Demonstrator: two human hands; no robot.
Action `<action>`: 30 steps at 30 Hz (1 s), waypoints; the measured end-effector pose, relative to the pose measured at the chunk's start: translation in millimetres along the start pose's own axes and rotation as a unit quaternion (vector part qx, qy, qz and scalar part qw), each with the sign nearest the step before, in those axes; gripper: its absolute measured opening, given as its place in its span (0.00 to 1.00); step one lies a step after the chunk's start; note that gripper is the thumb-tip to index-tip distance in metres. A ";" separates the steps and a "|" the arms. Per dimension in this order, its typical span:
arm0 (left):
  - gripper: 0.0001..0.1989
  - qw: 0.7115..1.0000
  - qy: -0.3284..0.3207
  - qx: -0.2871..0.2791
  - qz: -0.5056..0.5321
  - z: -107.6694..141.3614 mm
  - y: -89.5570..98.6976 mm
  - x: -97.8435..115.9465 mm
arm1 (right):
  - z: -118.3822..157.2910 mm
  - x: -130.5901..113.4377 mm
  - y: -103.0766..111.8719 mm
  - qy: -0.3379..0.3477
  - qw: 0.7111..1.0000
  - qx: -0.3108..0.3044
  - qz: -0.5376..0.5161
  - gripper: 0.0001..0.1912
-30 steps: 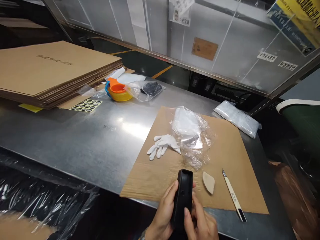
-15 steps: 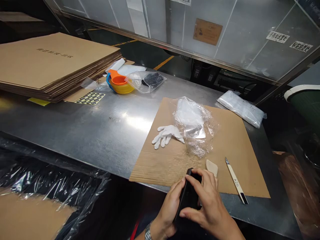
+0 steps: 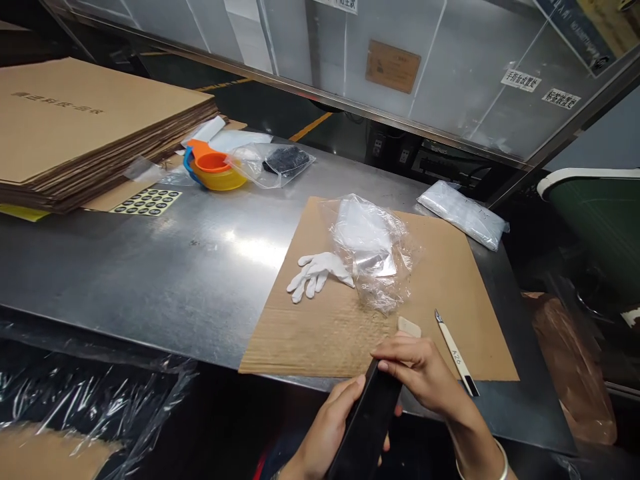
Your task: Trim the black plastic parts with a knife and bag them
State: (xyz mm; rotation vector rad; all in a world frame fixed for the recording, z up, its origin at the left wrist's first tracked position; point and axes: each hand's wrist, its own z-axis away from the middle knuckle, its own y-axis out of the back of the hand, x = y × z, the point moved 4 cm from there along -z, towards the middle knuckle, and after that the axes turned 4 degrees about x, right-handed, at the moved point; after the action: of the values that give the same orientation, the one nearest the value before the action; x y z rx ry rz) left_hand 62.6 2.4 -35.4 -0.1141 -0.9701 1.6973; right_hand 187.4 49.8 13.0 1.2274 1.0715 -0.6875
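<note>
Head view, and both hands are busy low in the picture with one long, narrow, matte black piece (image 3: pixel 365 420), held slantwise at the near edge of the grey metal bench (image 3: pixel 210 267)! The left hand (image 3: pixel 327 427) wraps it from the side and below, thumb along the near flank, fingertips peeping out on the other side. Up at the far end comes the right hand (image 3: pixel 420 367), thumb and forefinger drawn narrow on the black rim, a pale bangle round the wrist. Just beyond those knuckles, partly covered by them, sits a small beige block (image 3: pixel 409 327) on a flat brown cardboard sheet (image 3: pixel 440 267). To its right lies a slim cream-handled knife (image 3: pixel 456 353) marked A26, blade pointing away, its dark butt at the sheet's near edge. Further over, a limp white fabric glove (image 3: pixel 320 272) lies against a crumpled clear plastic bag (image 3: pixel 370 240) with something white inside. Out left, a thick stack of brown cardboard (image 3: pixel 100 113) rises behind a sheet of round black stickers (image 3: pixel 149 202), and a rounded orange, yellow and blue object (image 3: pixel 217 173) sits near it.
</note>
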 end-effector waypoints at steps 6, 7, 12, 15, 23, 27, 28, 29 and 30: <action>0.23 0.999 -0.036 0.028 -0.021 -0.5 3.6 4.6 | 8.7 28.2 3.0 -0.164 0.961 0.174 -0.141 0.17; 0.24 0.998 -0.045 0.043 -0.021 -0.8 5.6 5.0 | 15.1 29.4 -0.4 -0.171 0.956 0.193 -0.137 0.18; 0.19 0.984 -0.105 0.143 0.013 0.4 14.3 5.2 | 44.9 25.0 -33.8 -0.171 0.968 0.143 -0.118 0.31; 0.19 0.986 -0.101 0.135 -0.005 0.7 11.0 2.7 | 45.4 29.3 -37.8 -0.217 0.956 0.157 -0.123 0.20; 0.18 0.997 -0.039 0.069 0.016 -6.8 14.0 2.9 | 30.8 34.8 -34.7 -0.239 0.952 0.132 -0.137 0.16; 0.13 0.987 -0.093 0.116 0.057 -9.3 20.7 11.7 | 42.6 25.1 -54.3 -0.229 0.960 0.077 -0.142 0.36; 0.13 0.986 -0.103 0.118 0.058 -9.6 20.6 13.8 | 45.2 21.8 -57.6 -0.222 0.964 0.062 -0.135 0.40; 0.13 0.986 -0.106 0.118 0.055 -9.9 20.0 15.2 | 47.0 18.6 -60.0 -0.212 0.968 0.045 -0.129 0.44; 0.14 0.986 -0.102 0.120 0.049 -10.3 19.4 16.0 | 48.2 15.6 -61.5 -0.202 0.971 0.028 -0.125 0.46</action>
State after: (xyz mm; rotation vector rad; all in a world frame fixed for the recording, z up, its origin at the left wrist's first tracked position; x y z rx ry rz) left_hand 47.3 20.7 -48.5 0.1764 -0.9118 1.9321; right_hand 152.1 -9.7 -26.6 0.9500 0.8734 -1.1162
